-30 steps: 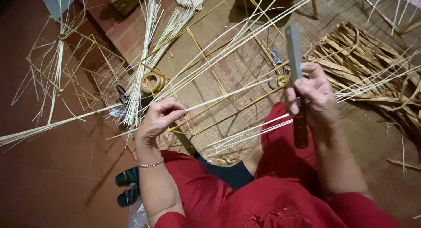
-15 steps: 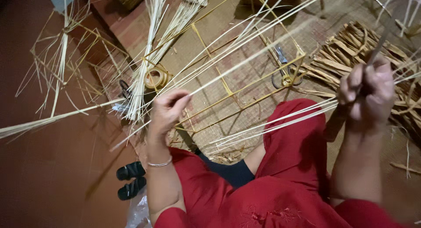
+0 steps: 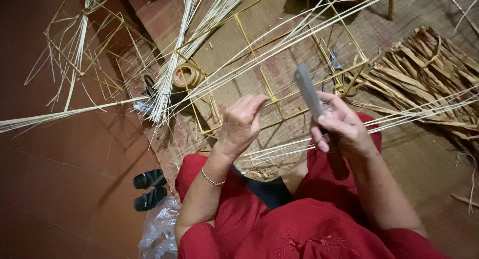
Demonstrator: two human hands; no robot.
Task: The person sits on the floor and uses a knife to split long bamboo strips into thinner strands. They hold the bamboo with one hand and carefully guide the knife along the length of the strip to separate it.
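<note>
My right hand [image 3: 340, 127] grips a knife with a dark handle, and its grey blade [image 3: 309, 93] points up and away from me. My left hand [image 3: 243, 123] has its fingers pinched on thin pale bamboo strips [image 3: 279, 44] that run diagonally across my lap. A silver bracelet sits on my left wrist. Both hands hover above my knees, which are covered in red cloth [image 3: 299, 229]. More long strips [image 3: 419, 112] pass under my right hand towards the right.
A woven mat [image 3: 249, 49] holds a yellow bamboo frame [image 3: 259, 74], a tape roll [image 3: 184, 75] and scissors [image 3: 335, 64]. Flat brown slats [image 3: 424, 74] are piled at the right. Black sandals [image 3: 148, 188] and a plastic bag [image 3: 159, 229] lie on the red floor.
My right hand swung out to the right with the knife, then came back towards the middle with the blade upright. My left hand rose and pinched the strips higher up.
</note>
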